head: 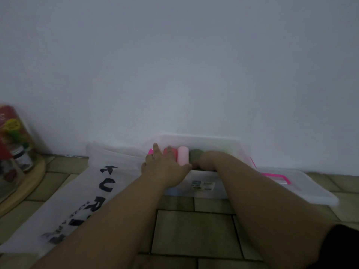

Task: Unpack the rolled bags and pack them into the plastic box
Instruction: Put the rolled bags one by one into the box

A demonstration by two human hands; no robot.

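In the plastic box [206, 188], left hand [165, 164] flat on pink rolls [183, 155], right hand [206, 162] grip unclear, white bag [93, 183] lettered "KUR".

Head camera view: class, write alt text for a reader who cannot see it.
Two bare hands reach into a clear plastic box against a white wall: the left hand lies flat on bright pink rolled bags, beside a pale pink roll and a dark green roll; the right hand dips inside.
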